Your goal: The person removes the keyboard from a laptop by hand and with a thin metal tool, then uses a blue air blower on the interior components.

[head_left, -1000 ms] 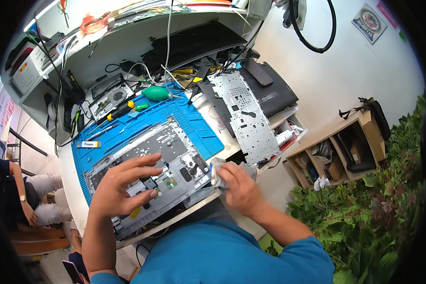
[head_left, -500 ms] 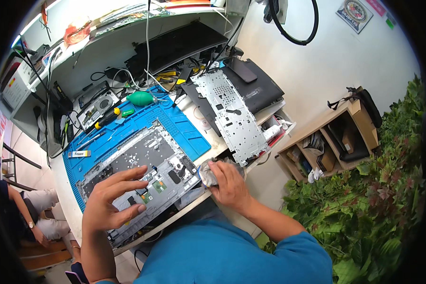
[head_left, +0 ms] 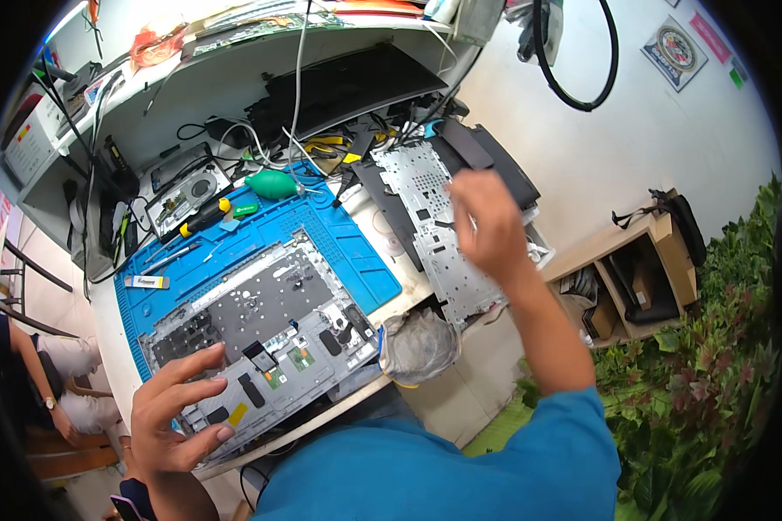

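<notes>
Fingers (head_left: 191,363) of the left hand (head_left: 167,415) are spread in a wide curve, nothing gripped, at the lower left end of a flat grey laptop chassis (head_left: 274,291), laid left of centre on a blue rubber mat (head_left: 365,271). Right of centre, the right hand (head_left: 493,224) is loosely curled over a silver perforated metal plate (head_left: 456,282); whether anything is pinched cannot be told.

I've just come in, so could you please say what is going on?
A person is at a desk with a laptop shell over a blue mat. Their open left hand is at the shell's near left corner; the right hand is over a metal plate, contact unclear. A grey cloth is at the desk's edge.
</notes>
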### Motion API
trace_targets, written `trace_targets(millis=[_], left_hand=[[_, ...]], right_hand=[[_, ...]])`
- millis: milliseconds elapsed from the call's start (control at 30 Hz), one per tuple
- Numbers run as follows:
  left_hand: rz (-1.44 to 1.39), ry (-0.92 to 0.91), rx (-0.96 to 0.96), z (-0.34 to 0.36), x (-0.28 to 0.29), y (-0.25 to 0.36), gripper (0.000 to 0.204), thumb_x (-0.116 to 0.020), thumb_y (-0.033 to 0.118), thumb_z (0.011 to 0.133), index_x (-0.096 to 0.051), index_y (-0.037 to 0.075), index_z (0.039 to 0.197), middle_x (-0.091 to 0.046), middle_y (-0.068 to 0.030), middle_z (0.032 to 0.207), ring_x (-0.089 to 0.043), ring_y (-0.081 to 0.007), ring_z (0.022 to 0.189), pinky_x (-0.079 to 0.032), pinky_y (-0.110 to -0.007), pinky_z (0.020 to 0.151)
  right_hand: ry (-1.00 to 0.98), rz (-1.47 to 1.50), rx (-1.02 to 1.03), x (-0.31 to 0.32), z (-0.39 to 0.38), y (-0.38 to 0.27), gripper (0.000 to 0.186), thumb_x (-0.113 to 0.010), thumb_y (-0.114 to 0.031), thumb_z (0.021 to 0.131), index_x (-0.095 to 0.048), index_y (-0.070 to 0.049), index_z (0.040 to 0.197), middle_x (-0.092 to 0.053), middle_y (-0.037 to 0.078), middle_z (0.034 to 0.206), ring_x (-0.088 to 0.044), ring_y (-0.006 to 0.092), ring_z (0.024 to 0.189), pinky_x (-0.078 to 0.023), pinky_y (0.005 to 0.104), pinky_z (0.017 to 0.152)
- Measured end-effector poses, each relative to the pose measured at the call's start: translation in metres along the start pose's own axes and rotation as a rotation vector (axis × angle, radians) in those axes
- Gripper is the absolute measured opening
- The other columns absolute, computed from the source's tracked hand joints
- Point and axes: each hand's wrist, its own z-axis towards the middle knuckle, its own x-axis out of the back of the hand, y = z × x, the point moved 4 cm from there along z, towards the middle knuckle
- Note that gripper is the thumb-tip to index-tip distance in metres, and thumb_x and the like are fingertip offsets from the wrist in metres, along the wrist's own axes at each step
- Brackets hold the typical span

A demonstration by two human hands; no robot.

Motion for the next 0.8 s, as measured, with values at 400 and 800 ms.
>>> trace_targets(millis=[400, 800], left_hand=[[0.046, 0.159, 0.247, -0.051, 0.018, -0.035, 0.054, -0.087, 0.022, 0.077, -0.073, 0.003, 0.125, -0.067, -0.0286, 0.14, -0.071, -0.0397, 0.123, -0.055, -0.047, 0.106], [0.083, 0.17, 0.259, -0.052, 0.025, -0.043, 0.055, -0.087, 0.012, 0.076, -0.071, -0.001, 0.127, -0.064, -0.0308, 0.143, -0.069, -0.0404, 0.127, -0.054, -0.047, 0.108]], right_hand=[[-0.825, -0.418, -0.508, -0.177, 0.113, 0.281, 0.039, -0.072, -0.029, 0.079, -0.082, -0.001, 0.104, -0.078, 0.023, 0.111, -0.075, 0.0397, 0.108, -0.059, 0.044, 0.096], [-0.976, -0.446, -0.956, -0.202, 0.106, 0.292, 0.062, -0.075, -0.027, 0.079, -0.072, -0.013, 0.139, -0.067, 0.014, 0.149, -0.063, 0.0346, 0.138, -0.051, 0.0486, 0.114]])
